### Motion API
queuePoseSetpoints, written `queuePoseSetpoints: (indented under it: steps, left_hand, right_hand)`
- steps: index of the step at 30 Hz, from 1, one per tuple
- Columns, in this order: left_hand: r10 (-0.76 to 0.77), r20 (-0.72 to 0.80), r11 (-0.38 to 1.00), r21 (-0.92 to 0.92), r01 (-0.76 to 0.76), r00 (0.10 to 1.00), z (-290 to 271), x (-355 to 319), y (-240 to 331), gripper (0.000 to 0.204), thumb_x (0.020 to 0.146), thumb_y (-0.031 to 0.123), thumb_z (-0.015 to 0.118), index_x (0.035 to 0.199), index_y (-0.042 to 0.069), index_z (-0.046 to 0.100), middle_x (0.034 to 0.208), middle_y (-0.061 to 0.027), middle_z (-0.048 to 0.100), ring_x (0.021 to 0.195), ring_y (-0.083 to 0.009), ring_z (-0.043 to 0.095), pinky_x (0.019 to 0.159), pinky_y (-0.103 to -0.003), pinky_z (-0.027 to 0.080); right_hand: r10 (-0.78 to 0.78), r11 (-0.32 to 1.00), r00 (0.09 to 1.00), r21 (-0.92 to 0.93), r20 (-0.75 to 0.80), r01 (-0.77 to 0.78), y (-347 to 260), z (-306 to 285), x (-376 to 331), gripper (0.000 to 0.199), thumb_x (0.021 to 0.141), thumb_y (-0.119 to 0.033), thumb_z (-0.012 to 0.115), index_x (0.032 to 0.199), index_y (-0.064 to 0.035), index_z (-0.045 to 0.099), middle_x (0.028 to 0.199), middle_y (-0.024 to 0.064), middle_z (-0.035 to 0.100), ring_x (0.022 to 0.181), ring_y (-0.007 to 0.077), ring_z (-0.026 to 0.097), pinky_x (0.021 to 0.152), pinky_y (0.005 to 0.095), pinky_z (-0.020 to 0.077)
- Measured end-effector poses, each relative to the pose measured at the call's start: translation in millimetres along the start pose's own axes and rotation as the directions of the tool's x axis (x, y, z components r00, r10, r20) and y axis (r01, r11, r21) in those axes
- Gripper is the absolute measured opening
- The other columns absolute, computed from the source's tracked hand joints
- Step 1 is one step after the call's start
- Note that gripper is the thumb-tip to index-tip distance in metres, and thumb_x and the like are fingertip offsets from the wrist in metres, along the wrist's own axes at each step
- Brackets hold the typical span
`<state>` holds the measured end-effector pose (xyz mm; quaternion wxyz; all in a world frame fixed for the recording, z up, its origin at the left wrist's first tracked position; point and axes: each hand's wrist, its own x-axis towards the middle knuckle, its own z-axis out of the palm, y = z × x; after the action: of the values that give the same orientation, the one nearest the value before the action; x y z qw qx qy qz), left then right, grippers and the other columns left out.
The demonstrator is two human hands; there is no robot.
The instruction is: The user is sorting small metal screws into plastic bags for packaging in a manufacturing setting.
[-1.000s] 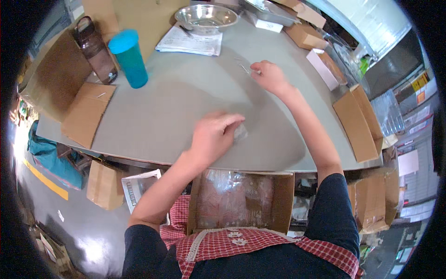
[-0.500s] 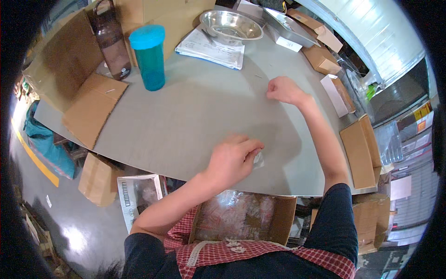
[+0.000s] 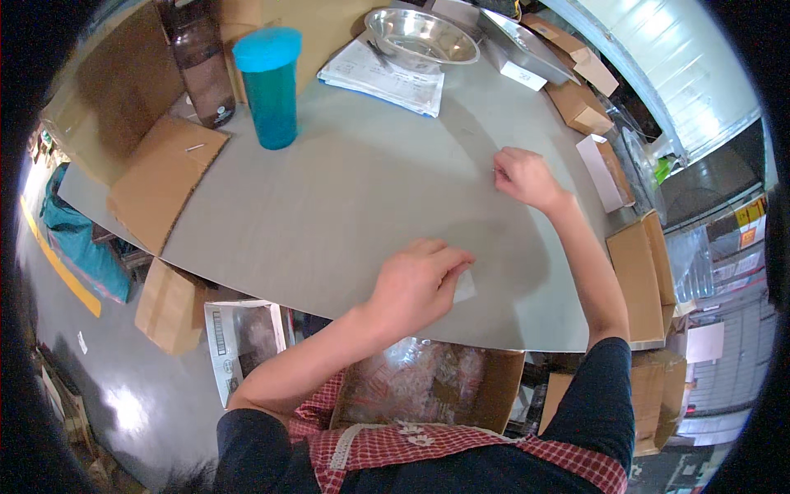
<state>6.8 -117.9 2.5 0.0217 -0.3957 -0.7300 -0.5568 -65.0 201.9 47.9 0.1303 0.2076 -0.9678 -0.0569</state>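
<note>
My left hand [image 3: 418, 284] is closed in a pinch low over the front of the grey table [image 3: 313, 206]. A small clear plastic bag [image 3: 466, 286] shows at its thumb and fingertips. Farther off and to the right, my right hand [image 3: 527, 178] is curled with its fingertips pressed together. Something tiny and pale seems to sit at those fingertips, too small to name. On the tabletop beyond my right hand lies a thin, small sliver [image 3: 467, 132].
A blue-green cup [image 3: 271, 99] and a dark bottle [image 3: 206, 74] stand at the left by folded cardboard [image 3: 164, 177]. Papers [image 3: 387, 78] and a steel bowl [image 3: 428, 53] are at the back. Small boxes [image 3: 605, 173] line the right. An open carton [image 3: 506, 387] of clear bags sits below the front edge.
My right hand has shifted slightly right and nearer, its fingers still pressed together. My left hand stays almost in place, pinching the bag. The whole view has tilted a little.
</note>
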Motion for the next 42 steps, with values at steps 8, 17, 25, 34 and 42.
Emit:
queuePoseSetpoints:
  steps: [8, 17, 25, 34, 42]
  left_hand:
    - [-0.044, -0.044, 0.995, 0.082, 0.048, 0.998, 1.2, 8.1, -5.2, 0.017, 0.089, 0.007, 0.068, 0.105, 0.007, 0.074, 0.097, -0.0168, 0.072, 0.09, -0.0368, 0.069, 0.077, -0.045, 0.055]
    - [-0.053, -0.012, 0.995, 0.082, 0.054, 0.999, -1.6, -6.9, -5.0, 0.015, 0.091, 0.018, 0.065, 0.098, 0.007, 0.06, 0.092, -0.0175, 0.065, 0.088, -0.0412, 0.065, 0.075, -0.052, 0.052]
    - [-0.161, -0.018, 0.986, -0.054, 0.16, 0.987, 18.9, 1.7, -8.0, 0.025, 0.091, 0.027, 0.07, 0.091, 0.005, 0.059, 0.084, -0.014, 0.063, 0.083, -0.0384, 0.065, 0.072, -0.051, 0.051]
    - [0.162, -0.213, 0.984, -0.04, -0.174, 0.964, 36.6, -3.6, 12.9, 0.026, 0.088, 0.028, 0.077, 0.081, 0.008, 0.061, 0.08, -0.0116, 0.063, 0.077, -0.0335, 0.064, 0.069, -0.045, 0.049]
    - [0.114, 0.034, 0.992, 0.041, -0.115, 0.993, 21.7, 9.2, 49.0, 0.036, 0.079, 0.035, 0.088, 0.082, 0.007, 0.065, 0.081, -0.0101, 0.066, 0.072, -0.0293, 0.064, 0.064, -0.039, 0.051]
  right_hand:
    - [0.231, 0.962, 0.969, 0.167, -0.086, -0.215, 27.0, 24.3, 77.3, 0.015, 0.078, -0.018, 0.065, 0.082, -0.0032, 0.064, 0.086, 0.0159, 0.067, 0.082, 0.0375, 0.067, 0.072, 0.049, 0.0549]
    - [0.22, 0.969, 0.967, 0.085, 0.126, -0.231, 25.2, 42.3, 76.9, 0.02, 0.075, -0.02, 0.07, 0.08, -0.0011, 0.064, 0.084, 0.0227, 0.066, 0.084, 0.0416, 0.065, 0.073, 0.0512, 0.0508]
    - [0.394, 0.597, 0.919, 0.754, 0.025, -0.276, -44.8, 17.1, -27.6, 0.008, 0.085, -0.002, 0.066, 0.087, -0.0021, 0.058, 0.078, 0.0014, 0.055, 0.075, 0.0099, 0.053, 0.069, 0.0286, 0.0459]
    - [0.591, 0.33, 0.806, 0.906, 0.019, -0.264, -111.1, -55.7, -118.9, 0.008, 0.089, 0.001, 0.065, 0.094, -0.0042, 0.06, 0.089, -0.002, 0.057, 0.086, 0.0082, 0.054, 0.08, 0.025, 0.0456]
    - [0.68, 0.26, 0.731, 0.951, -0.056, -0.168, -155.3, -79.6, -139.7, 0.01, 0.09, -0.001, 0.065, 0.1, -0.0009, 0.066, 0.099, 0.0021, 0.063, 0.097, 0.0121, 0.06, 0.089, 0.028, 0.0467]
